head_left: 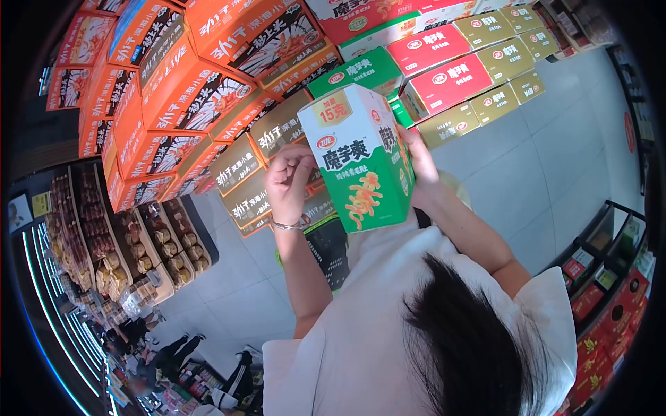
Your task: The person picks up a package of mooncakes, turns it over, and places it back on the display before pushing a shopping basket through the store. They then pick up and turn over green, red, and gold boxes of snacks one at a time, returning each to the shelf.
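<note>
A white and green snack box (pixel 355 163) with Chinese lettering and a picture of curled orange snacks is held upright before my chest. My right hand (pixel 421 163) grips its right side, its fingers partly hidden behind the carton. At the left edge of the box is my left hand (pixel 288 173), closed with curled fingers, the tips against the edge and partly out of sight. A bracelet (pixel 287 225) circles the left wrist. Just behind the box lie stacked green cartons (pixel 357 73) of similar design.
Orange snack cartons (pixel 198 97) rise in a tall stack on the left. Red cartons (pixel 447 83) and gold cartons (pixel 496 104) are stacked at the back right. Trays of packaged food (pixel 149 239) stand at left, with people beyond. A dark shelf (pixel 603 232) is at right.
</note>
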The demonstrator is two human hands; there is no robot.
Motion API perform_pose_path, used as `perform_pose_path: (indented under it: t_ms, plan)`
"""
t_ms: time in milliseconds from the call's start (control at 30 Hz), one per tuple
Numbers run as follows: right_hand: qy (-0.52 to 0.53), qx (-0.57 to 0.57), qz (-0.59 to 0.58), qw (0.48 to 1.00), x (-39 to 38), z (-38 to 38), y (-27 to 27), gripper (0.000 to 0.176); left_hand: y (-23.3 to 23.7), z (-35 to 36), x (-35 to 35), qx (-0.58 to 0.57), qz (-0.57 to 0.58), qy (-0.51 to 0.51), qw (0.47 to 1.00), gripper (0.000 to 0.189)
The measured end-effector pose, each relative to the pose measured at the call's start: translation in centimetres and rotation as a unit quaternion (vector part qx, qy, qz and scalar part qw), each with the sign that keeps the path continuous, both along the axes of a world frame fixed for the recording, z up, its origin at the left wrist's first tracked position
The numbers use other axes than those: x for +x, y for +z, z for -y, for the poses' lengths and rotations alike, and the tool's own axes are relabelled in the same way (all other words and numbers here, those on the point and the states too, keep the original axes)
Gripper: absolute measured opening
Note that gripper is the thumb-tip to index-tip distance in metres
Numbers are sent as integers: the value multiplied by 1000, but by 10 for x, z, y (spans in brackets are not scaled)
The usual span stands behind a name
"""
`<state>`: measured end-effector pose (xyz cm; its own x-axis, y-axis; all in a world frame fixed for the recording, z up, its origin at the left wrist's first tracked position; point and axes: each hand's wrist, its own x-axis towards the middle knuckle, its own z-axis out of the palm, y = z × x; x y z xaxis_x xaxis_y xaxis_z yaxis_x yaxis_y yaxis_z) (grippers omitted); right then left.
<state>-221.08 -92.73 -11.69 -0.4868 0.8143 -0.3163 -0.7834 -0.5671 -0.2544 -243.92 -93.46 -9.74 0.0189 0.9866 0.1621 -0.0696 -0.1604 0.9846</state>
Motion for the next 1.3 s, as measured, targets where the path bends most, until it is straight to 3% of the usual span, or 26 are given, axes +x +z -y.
perform_pose_path:
  t_ms: [233,367,433,467,533,600,633,733,867,933,967,1033,1100,1200,1300]
  plan:
    - [-13,2,1,1000,-2,0,-1,50,-4,3,-1,-37,0,30,999,12]
    - [-29,3,73,997,1,-2,-1,52,-8,1,-5,-85,-6,69,994,21]
    - [-25,1,95,995,0,-3,5,54,-8,-1,-3,-72,53,61,994,42]
    - [-38,19,111,993,0,-3,10,52,-13,0,-7,-71,53,61,994,42]
    - [-51,36,125,990,0,-2,20,50,-20,2,-17,-97,25,53,994,74]
    - [-27,95,165,981,1,-1,25,65,-18,5,-13,-59,37,21,997,85]
    - [-29,94,165,981,4,0,28,65,-13,5,-10,-20,50,-11,999,95]
    - [-3,93,114,989,10,-1,36,66,-6,6,-12,-52,16,-42,998,107]
    - [-36,155,234,959,10,-4,53,59,-1,5,-3,-49,11,-52,997,108]
    - [-53,202,286,935,8,-2,59,56,4,7,2,-96,6,12,995,114]
    - [-68,263,335,902,6,0,62,56,-2,11,-7,-87,15,-29,996,99]
    - [-69,337,403,848,8,3,76,56,-13,14,-11,-133,50,10,990,92]
    - [-58,344,378,857,7,5,75,56,-14,15,-12,-180,85,51,979,86]
    - [-33,348,337,874,8,8,81,58,0,9,-9,-196,184,11,963,66]
    - [-14,359,300,884,8,12,82,58,7,8,-9,-171,178,-6,969,62]
